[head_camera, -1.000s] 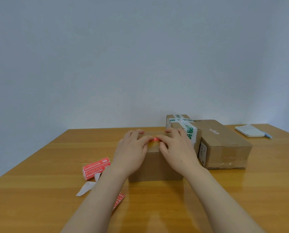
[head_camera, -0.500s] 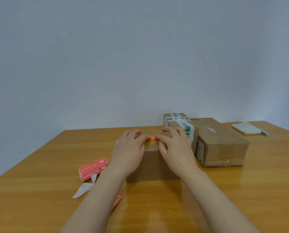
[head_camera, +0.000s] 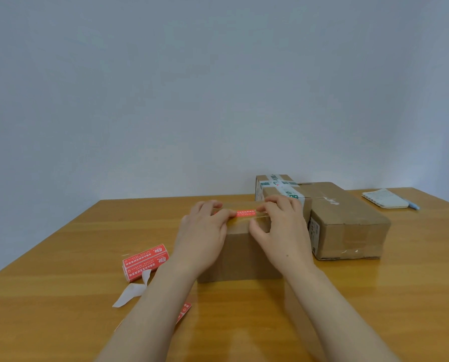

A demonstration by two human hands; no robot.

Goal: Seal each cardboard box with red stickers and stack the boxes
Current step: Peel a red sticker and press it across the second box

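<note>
A plain grey wall backs the wooden table (head_camera: 61,296); at its middle we see a cardboard box (head_camera: 244,254) with a red sticker (head_camera: 245,212) on top; our left grip (head_camera: 202,231) and right grip (head_camera: 280,231) lie spread over it, fingertips pressing the sticker's ends; a taped box (head_camera: 278,185) and a bigger box (head_camera: 348,226) stand just to its right.

The orange-brown wooden table (head_camera: 61,296) in front of me has a smooth, glossy varnish that reflects light. The plain brown cardboard box (head_camera: 241,252) nearest me is matt; the red rectangular paper sticker (head_camera: 245,213) on its top has a slight sheen. The larger brown cardboard box (head_camera: 333,205) on my right carries glossy clear tape (head_camera: 348,241).
</note>
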